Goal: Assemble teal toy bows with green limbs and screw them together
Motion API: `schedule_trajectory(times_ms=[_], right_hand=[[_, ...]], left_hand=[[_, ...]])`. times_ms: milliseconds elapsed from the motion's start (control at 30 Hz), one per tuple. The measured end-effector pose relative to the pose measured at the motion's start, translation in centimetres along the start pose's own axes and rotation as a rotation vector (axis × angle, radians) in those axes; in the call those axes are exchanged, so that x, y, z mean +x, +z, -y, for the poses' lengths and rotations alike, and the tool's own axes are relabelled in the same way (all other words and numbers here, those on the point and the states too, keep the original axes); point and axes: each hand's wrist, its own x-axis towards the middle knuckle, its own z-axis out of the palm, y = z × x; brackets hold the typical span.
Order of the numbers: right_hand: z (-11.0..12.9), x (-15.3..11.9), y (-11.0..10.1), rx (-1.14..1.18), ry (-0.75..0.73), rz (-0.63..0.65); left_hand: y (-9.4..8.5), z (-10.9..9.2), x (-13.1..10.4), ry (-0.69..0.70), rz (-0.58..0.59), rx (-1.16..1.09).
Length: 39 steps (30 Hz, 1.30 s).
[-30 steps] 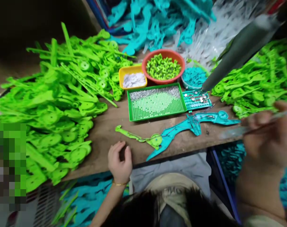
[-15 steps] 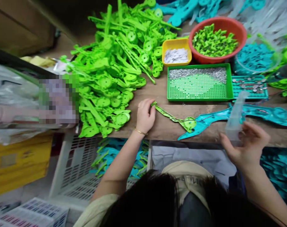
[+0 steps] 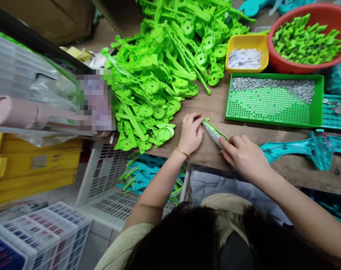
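My left hand (image 3: 191, 134) rests on the table edge, its thumb and forefinger closed on the tip of a slim green plastic arm (image 3: 221, 135). Against that arm lies a translucent tapered plastic piece (image 3: 213, 135), gripped by the fingers of my right hand (image 3: 245, 155). The round end of the green arm is hidden beneath my right hand. Just right of that hand, a long turquoise plastic part (image 3: 290, 150) with thin wires lies on the table.
A big heap of green plastic parts (image 3: 156, 82) covers the left. Behind stand a green perforated tray (image 3: 274, 122) of small metal pieces, a yellow dish (image 3: 247, 69) of white pieces and a red bowl (image 3: 296, 68) of green clips. Below is a white crate (image 3: 87, 176).
My right hand has brought the translucent piece leftward, down onto the green arm. My left hand stays at the arm's tip. The view has shifted left.
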Motion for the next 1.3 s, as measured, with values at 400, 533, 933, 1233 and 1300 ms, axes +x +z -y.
schedule_trajectory(times_ms=[400,533,933,1233,1300], right_hand=[[-0.6,-3.1,0.0,0.004,0.126,-0.082],[-2.1,-5.1,0.3,0.056,0.258,-0.105],[-2.7,-5.3,1.6,0.213,0.358,-0.119],[-3.1,-5.5,1.5,0.124,0.263,-0.184],[-3.6,-5.7,1.1,0.115,0.255,-0.221]], left_hand=[[-0.3,-0.6,-0.1,-0.051,-0.011,-0.033],[-0.4,-0.6,0.0,-0.046,-0.011,-0.009],[-1.6,-0.7,2.1,-0.095,0.041,-0.008],[-0.4,-3.3,11.7,-0.137,0.121,0.296],[-1.0,-3.2,11.4,-0.155,0.081,0.304]])
